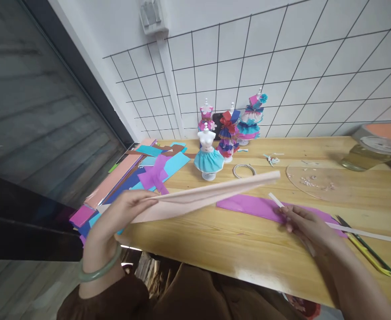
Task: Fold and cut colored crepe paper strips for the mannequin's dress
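My left hand [133,205] pinches the left part of a long pale pink sheet [195,199], which is lifted over the tabletop and reaches to the right. Between the fingers of my right hand [298,220] is a narrow white strip [275,200], its short end pointing up and left. Beneath that hand lies a flat purple sheet [249,208]. Another white strip length [369,233] runs out to the right, across the scissors [372,255]; whether it is the same strip is hidden by my hand.
Small mannequins [209,153] in colourful skirts stand near the grid wall. Coloured sheets [164,171] are piled at the left. A metal ring [244,170], a clear disc with tiny beads [315,182] and a jar of yellowish liquid [365,153] are on the wooden table [189,244].
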`<state>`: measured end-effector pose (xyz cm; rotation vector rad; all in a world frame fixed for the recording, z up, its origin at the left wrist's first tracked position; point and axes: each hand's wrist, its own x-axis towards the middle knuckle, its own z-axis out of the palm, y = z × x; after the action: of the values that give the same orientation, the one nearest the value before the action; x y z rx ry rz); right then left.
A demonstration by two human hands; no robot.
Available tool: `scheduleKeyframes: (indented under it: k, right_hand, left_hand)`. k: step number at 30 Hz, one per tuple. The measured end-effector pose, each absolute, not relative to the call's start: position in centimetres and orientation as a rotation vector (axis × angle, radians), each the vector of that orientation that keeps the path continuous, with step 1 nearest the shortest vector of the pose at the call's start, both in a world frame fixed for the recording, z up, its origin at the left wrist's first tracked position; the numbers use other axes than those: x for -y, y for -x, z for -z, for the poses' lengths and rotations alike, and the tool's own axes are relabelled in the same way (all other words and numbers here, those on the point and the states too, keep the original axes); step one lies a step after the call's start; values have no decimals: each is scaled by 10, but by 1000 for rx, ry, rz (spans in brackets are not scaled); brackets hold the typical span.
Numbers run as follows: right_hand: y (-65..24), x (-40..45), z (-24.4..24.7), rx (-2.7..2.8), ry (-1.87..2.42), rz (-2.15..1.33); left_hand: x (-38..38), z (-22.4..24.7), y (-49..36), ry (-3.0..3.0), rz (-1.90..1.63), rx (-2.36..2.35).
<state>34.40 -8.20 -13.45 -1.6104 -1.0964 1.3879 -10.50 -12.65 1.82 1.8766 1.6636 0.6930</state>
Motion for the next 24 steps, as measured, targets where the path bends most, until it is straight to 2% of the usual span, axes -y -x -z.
scheduleKeyframes:
  k: [6, 11, 16, 24]
  right_hand:
    - [-343, 82, 137, 1103, 1591, -1354]
    - [-340, 83, 137, 1106, 1606, -1334]
    - [-340, 83, 139, 1121, 1615, -1338]
    - [-342, 82, 146, 1129, 1601, -1327]
  left_hand:
    - [136, -20, 157, -1515, -1269, -2002]
    - [112, -6, 186, -1169, -1605, -1951]
    - [71, 17, 202, -1003, -1532, -2054]
    - [-4, 48, 195, -1287, -1181, -2368]
